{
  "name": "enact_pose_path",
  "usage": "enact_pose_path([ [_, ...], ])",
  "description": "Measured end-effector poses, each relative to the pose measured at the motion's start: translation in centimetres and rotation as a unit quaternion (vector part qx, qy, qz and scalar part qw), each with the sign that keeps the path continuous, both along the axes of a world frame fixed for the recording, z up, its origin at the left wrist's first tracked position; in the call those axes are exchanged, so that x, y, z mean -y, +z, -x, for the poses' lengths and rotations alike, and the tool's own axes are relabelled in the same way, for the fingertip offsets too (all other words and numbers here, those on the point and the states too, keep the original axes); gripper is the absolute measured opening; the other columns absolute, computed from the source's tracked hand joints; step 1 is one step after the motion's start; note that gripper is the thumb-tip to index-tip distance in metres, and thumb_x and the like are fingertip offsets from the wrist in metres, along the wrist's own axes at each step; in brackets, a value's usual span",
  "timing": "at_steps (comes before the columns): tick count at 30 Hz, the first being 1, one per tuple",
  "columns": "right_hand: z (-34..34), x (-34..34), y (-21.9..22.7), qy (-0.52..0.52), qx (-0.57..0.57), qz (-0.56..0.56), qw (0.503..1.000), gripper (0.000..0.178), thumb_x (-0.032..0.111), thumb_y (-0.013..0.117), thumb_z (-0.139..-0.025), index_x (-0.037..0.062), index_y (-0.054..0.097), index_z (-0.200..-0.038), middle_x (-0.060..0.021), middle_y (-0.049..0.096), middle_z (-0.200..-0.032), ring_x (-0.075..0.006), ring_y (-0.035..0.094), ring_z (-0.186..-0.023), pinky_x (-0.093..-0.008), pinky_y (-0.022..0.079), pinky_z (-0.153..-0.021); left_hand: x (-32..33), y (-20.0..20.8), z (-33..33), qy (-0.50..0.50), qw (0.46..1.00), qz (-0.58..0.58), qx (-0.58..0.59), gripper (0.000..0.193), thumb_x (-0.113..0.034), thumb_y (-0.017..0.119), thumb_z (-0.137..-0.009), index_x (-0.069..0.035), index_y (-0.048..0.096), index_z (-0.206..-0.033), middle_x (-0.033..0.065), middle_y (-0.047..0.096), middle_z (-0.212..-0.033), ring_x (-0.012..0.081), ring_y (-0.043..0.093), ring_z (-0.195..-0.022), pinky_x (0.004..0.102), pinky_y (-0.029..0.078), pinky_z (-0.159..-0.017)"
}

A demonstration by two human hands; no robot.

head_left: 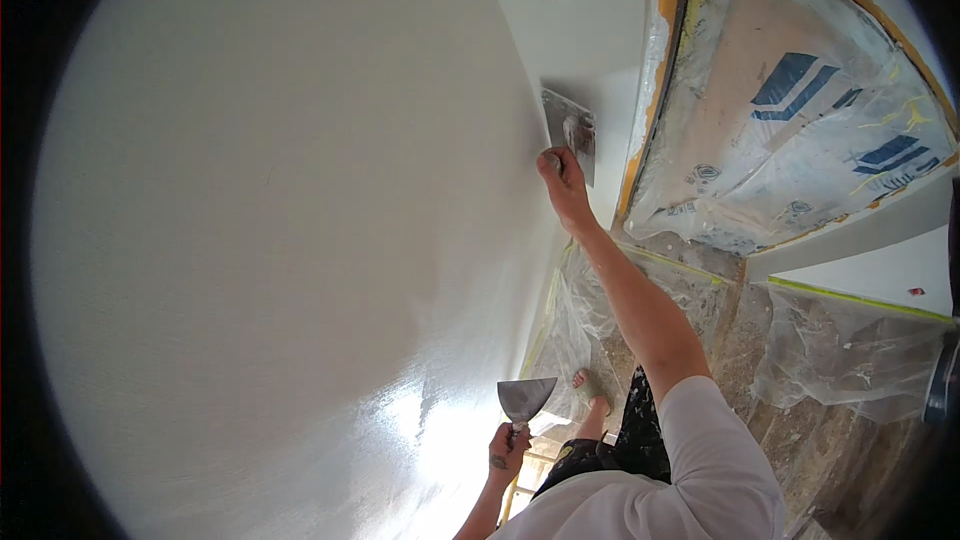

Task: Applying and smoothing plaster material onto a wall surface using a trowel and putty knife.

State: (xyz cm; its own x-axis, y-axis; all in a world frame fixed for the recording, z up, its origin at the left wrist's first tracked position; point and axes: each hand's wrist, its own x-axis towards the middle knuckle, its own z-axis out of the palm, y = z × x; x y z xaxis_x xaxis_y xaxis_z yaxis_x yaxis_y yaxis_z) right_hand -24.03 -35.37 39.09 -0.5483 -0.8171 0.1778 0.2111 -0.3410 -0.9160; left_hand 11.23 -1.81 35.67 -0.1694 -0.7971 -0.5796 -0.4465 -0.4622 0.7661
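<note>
My right hand (pixel 565 187) is stretched up to the corner of the white wall (pixel 300 160), closed round the handle of a flat rectangular plastering trowel (pixel 583 153). The trowel's grey blade lies at the narrow wall strip beside the covered opening; whether its whole face touches I cannot tell. Lower down, my left hand (pixel 508 452) grips a wide putty knife (pixel 526 398) by its handle, the broad blade pointing up and away from me. That blade appears apart from the wall. Wet-looking shine shows on the lower wall near the putty knife.
Plastic sheeting with blue print (pixel 760 140) covers a framed opening at the upper right. Clear film (pixel 850 360), fixed with yellow-green tape, hangs along the wall base. The floor (pixel 740 340) is dusty and stained. A dark bucket-like object (pixel 941 380) stands at the right edge.
</note>
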Motion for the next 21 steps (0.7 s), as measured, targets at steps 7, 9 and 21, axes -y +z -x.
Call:
enact_pose_path([
  [7, 0.7, 1.5, 0.4, -0.029, -0.023, 0.012, 0.999, 0.032, 0.017, 0.064, -0.089, 0.0038, 0.054, -0.117, 0.0059, 0.046, -0.08, -0.0044, 0.039, -0.072, -0.0194, 0.035, -0.065, -0.5, 0.4, 0.0, 0.011, 1.0, 0.01, -0.007, 0.011, -0.012, 0.054, -0.094, -0.001, 0.053, -0.093, 0.005, 0.062, -0.081, 0.0099, 0.058, -0.071, 0.0246, 0.049, -0.065],
  [9, 1.4, 0.4, 0.0, -0.014, 0.006, 0.031, 0.999, 0.038, 0.016, 0.064, -0.089, 0.0028, 0.052, -0.122, 0.0057, 0.046, -0.081, -0.0045, 0.039, -0.073, -0.0193, 0.035, -0.066, -0.3, 0.4, 0.0, -0.008, 1.0, -0.003, 0.014, 0.011, -0.012, 0.053, -0.094, -0.001, 0.053, -0.094, 0.0052, 0.062, -0.081, 0.0098, 0.058, -0.07, 0.0245, 0.048, -0.064],
  [21, 6.6, -10.9, 0.7, -0.015, 0.02, -0.012, 1.0, 0.037, 0.016, 0.06, -0.092, 0.0041, 0.052, -0.126, 0.0022, 0.058, -0.096, -0.0039, 0.051, -0.088, -0.0198, 0.04, -0.082, -0.4, -0.7, 0.1, 0.027, 0.999, -0.022, -0.03, 0.015, -0.016, 0.059, -0.092, -0.001, 0.057, -0.093, 0.0039, 0.063, -0.076, 0.0089, 0.057, -0.067, 0.0248, 0.046, -0.061],
])
